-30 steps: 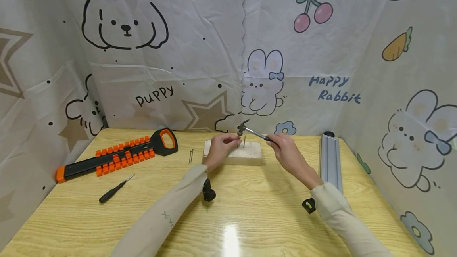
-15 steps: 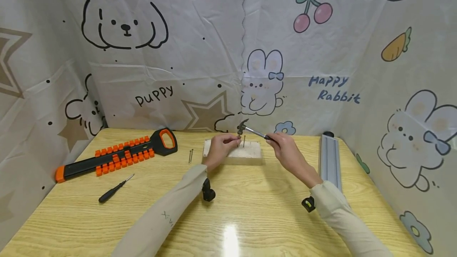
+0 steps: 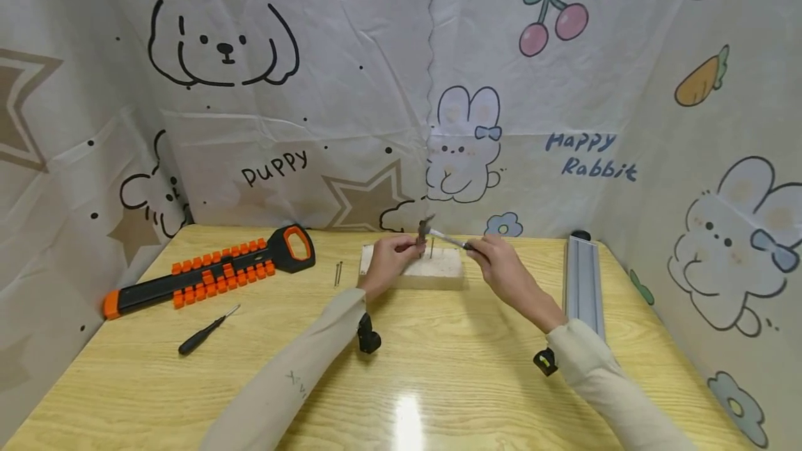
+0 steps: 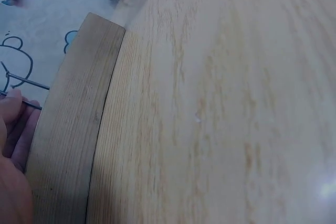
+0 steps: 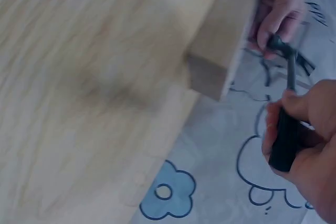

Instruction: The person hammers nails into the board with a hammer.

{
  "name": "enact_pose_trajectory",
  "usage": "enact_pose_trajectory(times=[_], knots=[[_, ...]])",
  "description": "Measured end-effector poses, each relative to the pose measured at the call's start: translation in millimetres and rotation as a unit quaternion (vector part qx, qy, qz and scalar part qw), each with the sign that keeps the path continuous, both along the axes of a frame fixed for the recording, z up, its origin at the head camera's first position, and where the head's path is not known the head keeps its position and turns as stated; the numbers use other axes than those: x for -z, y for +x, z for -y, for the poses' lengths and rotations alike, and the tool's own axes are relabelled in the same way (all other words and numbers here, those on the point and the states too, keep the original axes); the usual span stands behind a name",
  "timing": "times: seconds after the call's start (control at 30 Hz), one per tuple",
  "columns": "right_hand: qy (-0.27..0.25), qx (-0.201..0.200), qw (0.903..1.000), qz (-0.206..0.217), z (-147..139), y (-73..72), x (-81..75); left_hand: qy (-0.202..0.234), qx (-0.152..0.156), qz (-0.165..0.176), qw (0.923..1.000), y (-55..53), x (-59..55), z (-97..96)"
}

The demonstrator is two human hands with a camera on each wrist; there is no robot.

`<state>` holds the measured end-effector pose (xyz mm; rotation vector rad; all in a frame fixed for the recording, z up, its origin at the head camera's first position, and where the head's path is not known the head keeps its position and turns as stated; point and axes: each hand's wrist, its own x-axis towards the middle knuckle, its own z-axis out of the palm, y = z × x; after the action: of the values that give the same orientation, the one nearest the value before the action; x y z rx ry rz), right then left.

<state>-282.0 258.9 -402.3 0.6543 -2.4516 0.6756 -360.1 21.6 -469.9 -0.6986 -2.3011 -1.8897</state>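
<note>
A pale wooden block [image 3: 432,283] lies near the back of the table. My left hand [image 3: 390,263] reaches over it, thumb and fingers pinching an upright nail [image 4: 31,105]. Close to the right of those fingers, another nail [image 3: 431,248] stands up from the block's top. My right hand [image 3: 509,268] grips the black handle [image 5: 285,140] of a small claw hammer [image 3: 447,238]. The hammer head sits right over the pinched nail, close to the left fingertips, and looks blurred. In the right wrist view, the fingers wrap round the handle.
Two loose nails [image 3: 338,273] lie left of the block. Further left are a black-and-orange rack [image 3: 216,277] and a screwdriver [image 3: 207,331]. A grey metal bar [image 3: 583,284] lies at the right. A printed cloth [image 3: 351,89] hangs behind the table.
The hammer head has dropped slightly toward the pinched nail, its handle tilting with it. My left hand keeps its pinch on the nail. The head view has shifted a little.
</note>
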Motion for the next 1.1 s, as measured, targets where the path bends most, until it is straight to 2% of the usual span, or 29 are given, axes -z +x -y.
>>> enact_pose_trajectory(times=[0.1,0.33,0.57,0.8,0.93,1.1], knots=[[0.049,-0.002,0.9980,0.038,-3,1.0,5.1,-0.011,-0.006,-0.003,0.9999,-0.8,-1.5,-1.0],[0.013,0.006,0.9993,-0.035,-5,-1.9,-0.4,0.001,0.011,0.004,0.9999,0.7,-3.6,0.0],[0.041,0.028,0.9988,0.002,-7,-3.4,-5.6,0.001,0.013,-0.003,0.9999,-1.6,-0.7,0.1],[0.054,0.017,0.9984,0.000,-6,-6.2,-7.4,-0.001,0.002,-0.006,1.0000,-1.1,-1.3,0.0],[0.028,0.010,0.9989,-0.037,-6,-6.8,-11.4,-0.002,0.001,0.000,1.0000,0.1,-2.0,-0.3],[-0.062,0.013,0.9911,-0.117,-2,-5.0,-17.4,-0.002,0.005,0.004,1.0000,0.2,-2.2,-1.5]])
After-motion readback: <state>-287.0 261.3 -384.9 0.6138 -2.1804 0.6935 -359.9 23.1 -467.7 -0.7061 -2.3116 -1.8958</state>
